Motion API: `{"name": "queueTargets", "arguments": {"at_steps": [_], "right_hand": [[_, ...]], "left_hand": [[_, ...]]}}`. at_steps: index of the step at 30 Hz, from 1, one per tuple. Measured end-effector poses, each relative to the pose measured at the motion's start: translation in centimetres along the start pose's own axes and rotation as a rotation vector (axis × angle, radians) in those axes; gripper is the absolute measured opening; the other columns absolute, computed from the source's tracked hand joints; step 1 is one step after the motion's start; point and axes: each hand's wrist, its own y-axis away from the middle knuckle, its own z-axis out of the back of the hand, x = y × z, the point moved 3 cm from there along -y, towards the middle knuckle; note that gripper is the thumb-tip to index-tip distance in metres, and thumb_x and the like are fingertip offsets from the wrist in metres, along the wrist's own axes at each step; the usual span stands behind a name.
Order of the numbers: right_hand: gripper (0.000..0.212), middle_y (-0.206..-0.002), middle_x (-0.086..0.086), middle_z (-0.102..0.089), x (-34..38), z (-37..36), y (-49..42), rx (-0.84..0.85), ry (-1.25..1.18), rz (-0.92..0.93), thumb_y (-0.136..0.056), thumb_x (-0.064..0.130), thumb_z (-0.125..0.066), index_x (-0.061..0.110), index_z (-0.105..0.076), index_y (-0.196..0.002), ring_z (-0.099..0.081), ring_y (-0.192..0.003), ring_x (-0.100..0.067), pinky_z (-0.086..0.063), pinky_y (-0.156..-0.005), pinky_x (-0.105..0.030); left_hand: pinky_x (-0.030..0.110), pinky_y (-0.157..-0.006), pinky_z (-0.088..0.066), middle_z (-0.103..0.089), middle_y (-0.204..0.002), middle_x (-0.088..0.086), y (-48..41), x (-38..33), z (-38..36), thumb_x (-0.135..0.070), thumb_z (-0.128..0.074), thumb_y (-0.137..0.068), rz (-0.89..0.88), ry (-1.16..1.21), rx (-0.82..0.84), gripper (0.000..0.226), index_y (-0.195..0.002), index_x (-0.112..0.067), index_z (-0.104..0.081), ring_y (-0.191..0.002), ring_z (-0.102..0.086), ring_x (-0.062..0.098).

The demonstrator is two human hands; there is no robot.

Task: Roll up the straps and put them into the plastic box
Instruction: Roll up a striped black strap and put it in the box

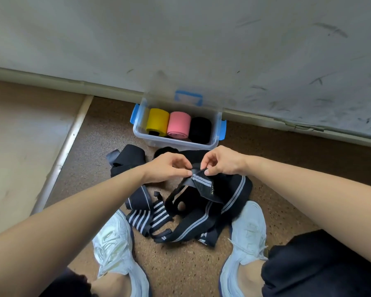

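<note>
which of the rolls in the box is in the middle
The pink roll sits in the middle of the plastic box, with the yellow roll and black roll either side.

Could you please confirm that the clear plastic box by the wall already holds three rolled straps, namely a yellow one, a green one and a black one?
Not quite: the head view shows the middle roll is pink, not green. The clear plastic box by the wall holds three rolled straps: a yellow one, a pink one and a black one.
</note>
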Motion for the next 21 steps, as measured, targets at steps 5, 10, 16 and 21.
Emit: {"name": "queueTargets", "arguments": {"at_steps": [5, 10, 16, 21], "right_hand": [[0.009, -0.073, -0.001, -0.063, 1.5, -0.5, 0.4, -0.060, -0.015, 0.074, -0.089, 0.004, -0.075, 0.008, -0.072, -0.097, -0.055, -0.057, -0.001, -0.044, -0.060, -0.010], [0.018, -0.075, -0.002, -0.063, 4.1, -1.5, 1.3, 0.010, 0.021, 0.131, -0.091, 0.007, -0.075, 0.005, -0.070, -0.108, -0.057, -0.062, -0.006, -0.047, -0.064, -0.015], [0.048, -0.128, -0.005, -0.055, 6.1, -2.0, 2.4, -0.018, -0.192, 0.106, -0.100, 0.024, -0.066, 0.017, -0.050, -0.145, -0.065, -0.070, -0.020, -0.059, -0.067, -0.027], [0.031, -0.075, -0.010, -0.059, 7.2, -4.1, 2.4, -0.024, -0.142, 0.167, -0.098, 0.017, -0.069, 0.004, -0.065, -0.126, -0.055, -0.059, -0.017, -0.049, -0.062, -0.036]], "left_hand": [[0.023, -0.086, -0.047, -0.067, -0.106, 0.002, 2.2, -2.3, 2.0, -0.037, -0.080, -0.088, 0.011, -0.144, 0.068, 0.027, -0.103, -0.017, -0.070, -0.096, -0.060, 0.010], [0.022, -0.072, -0.046, -0.061, -0.081, -0.009, 4.6, -3.7, 3.2, -0.032, -0.081, -0.089, 0.006, -0.325, 0.104, 0.022, -0.083, -0.022, -0.062, -0.073, -0.055, 0.002], [0.012, -0.060, -0.036, -0.060, -0.075, -0.017, 7.8, -6.4, 3.8, -0.026, -0.080, -0.088, -0.156, -0.665, -0.063, 0.026, -0.081, -0.026, -0.055, -0.071, -0.056, -0.010], [0.024, -0.061, -0.040, -0.057, -0.069, -0.013, 9.8, -7.3, 3.5, -0.031, -0.079, -0.087, -0.182, -0.780, -0.119, 0.027, -0.082, -0.029, -0.053, -0.065, -0.053, 0.002]]}}
